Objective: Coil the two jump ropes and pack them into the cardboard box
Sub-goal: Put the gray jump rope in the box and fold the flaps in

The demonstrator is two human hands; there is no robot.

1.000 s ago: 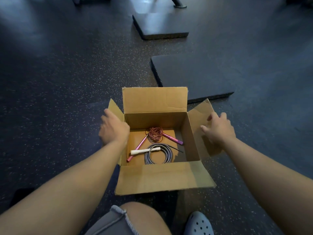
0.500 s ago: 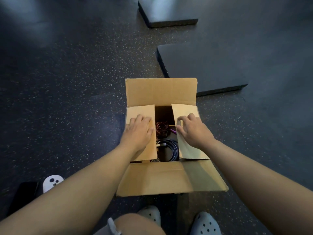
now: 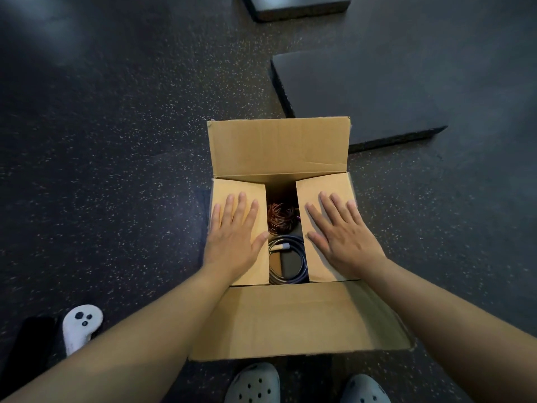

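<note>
Cardboard lies under both your palms: your left hand (image 3: 232, 237) and right hand (image 3: 343, 237) rest flat, fingers spread wide, gripping nothing, each on a folded side flap of the box (image 3: 279, 149). Between them, down in the gap, sit the reddish rope (image 3: 280, 218) farther off and the dark rope (image 3: 290, 263) nearer. No writing shows.
</note>
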